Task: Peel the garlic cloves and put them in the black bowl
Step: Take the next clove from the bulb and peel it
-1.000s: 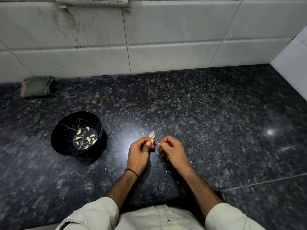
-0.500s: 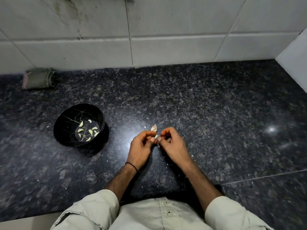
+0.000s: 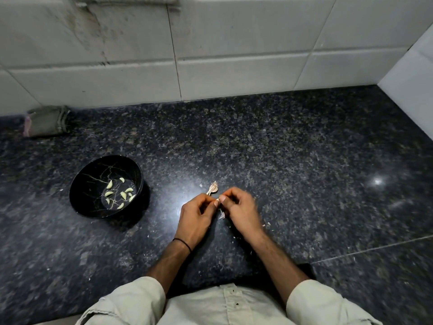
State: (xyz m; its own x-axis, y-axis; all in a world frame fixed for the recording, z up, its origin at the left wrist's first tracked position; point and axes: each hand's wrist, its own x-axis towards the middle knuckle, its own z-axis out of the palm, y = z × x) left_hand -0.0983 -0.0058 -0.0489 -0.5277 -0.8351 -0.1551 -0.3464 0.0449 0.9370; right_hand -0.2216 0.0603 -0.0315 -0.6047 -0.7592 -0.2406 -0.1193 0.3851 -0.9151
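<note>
**Head view.** Both hands meet just below the centre of the frame, over a dark speckled counter [image 3: 304, 160]. The left hand [image 3: 196, 216] and the right hand [image 3: 241, 211] each have their fingers curled, with thumb and forefinger tips brought together. Between them they pinch one small garlic clove [image 3: 217, 201]. Only a pale sliver of it shows, so I cannot tell its long axis or how much skin remains. A loose flake of skin [image 3: 222, 214] shows in the gap between the hands, just below the clove. Just above the fingertips lies a leftover piece of garlic head [image 3: 212, 188] with its dry stalk; whether the left fingers touch it I cannot tell.

The black bowl [image 3: 86, 174] stands mouth up to the left of the hands and slightly higher in the frame, well apart from them. Several peeled cloves [image 3: 117, 193] lie on its bottom. The left hand is the nearer one, so the drop would most likely fall to it. The path from the pinch runs left and a little upward across bare counter, with nothing standing in the way. The peeling itself looks unfinished, to judge by the two-handed pinch.

A tiled wall [image 3: 234, 66] closes the top of the frame and a side wall the right. A folded cloth [image 3: 46, 121] sits at upper left against the wall, far off that path. The counter's near edge lies at the bottom, by the person's shirt.
</note>
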